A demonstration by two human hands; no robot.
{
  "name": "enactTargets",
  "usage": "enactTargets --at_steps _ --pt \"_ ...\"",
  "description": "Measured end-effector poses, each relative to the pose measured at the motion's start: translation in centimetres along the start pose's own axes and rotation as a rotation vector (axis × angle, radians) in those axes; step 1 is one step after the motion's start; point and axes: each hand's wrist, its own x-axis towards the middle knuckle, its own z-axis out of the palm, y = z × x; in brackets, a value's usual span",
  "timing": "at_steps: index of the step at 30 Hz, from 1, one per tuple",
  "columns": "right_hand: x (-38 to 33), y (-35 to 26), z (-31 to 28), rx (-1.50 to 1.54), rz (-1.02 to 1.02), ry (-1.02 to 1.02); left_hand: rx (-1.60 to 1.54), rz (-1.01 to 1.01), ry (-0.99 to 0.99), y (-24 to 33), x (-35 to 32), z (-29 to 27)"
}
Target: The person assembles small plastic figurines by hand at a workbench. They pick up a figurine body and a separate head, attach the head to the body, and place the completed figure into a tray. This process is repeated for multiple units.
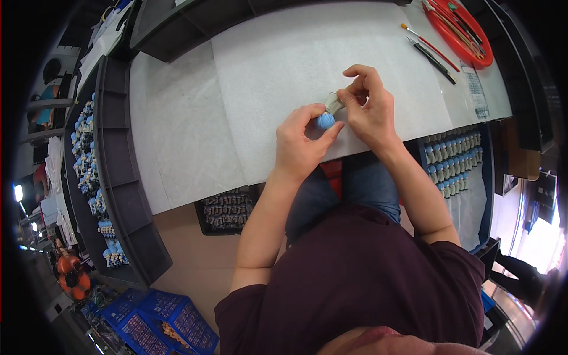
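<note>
Over the near part of the white sheet (266, 71) on the table, a small figurine (325, 121) is in my two hands. It has a round, ridged light-blue head and a pale grey-green body. My left hand (297, 141) is closed on it, thumb and fingers around the blue head, which points toward me. At the far end of the body, the thumb and fingertips of my right hand (371, 111) pinch it, with one finger raised and bent. Fingers cover part of the body.
A red-handled brush (438, 52) and a black pen-like tool (435, 61) lie at the far right, near a red tray (436, 32) of tools. Figurine rows fill part of a right-hand tray (467, 213). Dark trays (115, 151) edge the left; blue crates (171, 310) stand below.
</note>
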Motion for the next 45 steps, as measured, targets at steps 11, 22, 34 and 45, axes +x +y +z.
enactTargets --at_steps 11,22,34,45 --pt "0.4 0.2 0.1 0.026 0.013 0.005 -0.002 0.049 0.017 -0.4 -0.7 0.1" --pt "3.5 1.9 -3.3 -0.361 -0.131 -0.095 -0.129 -0.016 -0.056 -0.4 -0.5 -0.4" --pt "-3.7 2.3 -13.4 0.119 -0.204 -0.007 -0.217 -0.066 -0.194 1.4 -0.4 1.0" --pt "-24.6 24.9 -39.6 -0.844 0.953 0.878 0.045 -0.089 -0.241 1.0 -0.4 1.1"
